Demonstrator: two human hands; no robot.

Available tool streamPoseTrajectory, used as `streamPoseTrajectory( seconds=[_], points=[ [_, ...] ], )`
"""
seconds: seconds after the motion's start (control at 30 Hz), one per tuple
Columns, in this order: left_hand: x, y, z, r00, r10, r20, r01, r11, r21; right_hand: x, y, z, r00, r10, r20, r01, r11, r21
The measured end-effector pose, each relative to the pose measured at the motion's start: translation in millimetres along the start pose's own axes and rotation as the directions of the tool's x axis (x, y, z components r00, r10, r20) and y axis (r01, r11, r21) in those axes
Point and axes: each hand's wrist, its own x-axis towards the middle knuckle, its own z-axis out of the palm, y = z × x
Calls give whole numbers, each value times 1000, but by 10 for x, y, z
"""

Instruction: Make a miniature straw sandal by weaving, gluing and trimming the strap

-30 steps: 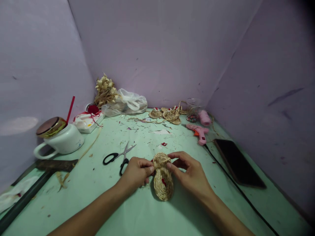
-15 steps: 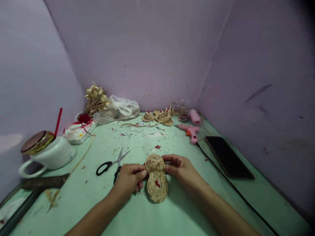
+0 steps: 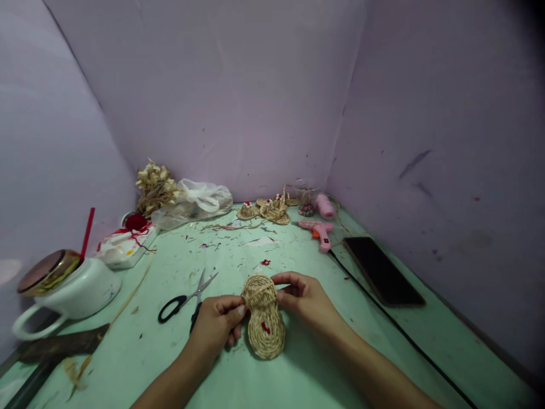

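Between my hands is a small woven straw slipper (image 3: 264,318), shaped like a figure eight, with a strap across its upper end and a bit of red yarn on the lower oval. My left hand (image 3: 219,324) pinches its left edge between thumb and fingers. On the opposite edge, near the top, my right hand (image 3: 300,292) grips it with thumb and index finger. Scissors (image 3: 187,301) with black handles lie spread apart just left of my left hand, one handle partly behind it. A scrap of red yarn (image 3: 265,262) rests beyond the slipper.
A pink glue gun (image 3: 319,232), its black cord (image 3: 392,324) and a phone (image 3: 383,270) lie at right. Finished-looking straw slippers (image 3: 272,211), a pink spool (image 3: 325,207) and a plastic bag (image 3: 200,201) stand at the back. A white mug (image 3: 87,288) and a hammer (image 3: 63,343) are left.
The whole view has shifted, so the tabletop things appear farther left. Both hands keep their hold on the slipper, which has hardly moved between them.
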Motion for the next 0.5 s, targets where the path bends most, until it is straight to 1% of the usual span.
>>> streamPoseTrajectory(
  seconds=[0.3,0.5],
  points=[
    [-18,31,16,1000,0,-12,0,1000,15,14,53,10,999,-28,-36,28,999,-15],
    [9,-3,5,1000,1,-6,-1,1000,29,30,67,-25,1000,-3,10,3,1000,-31]
  ],
)
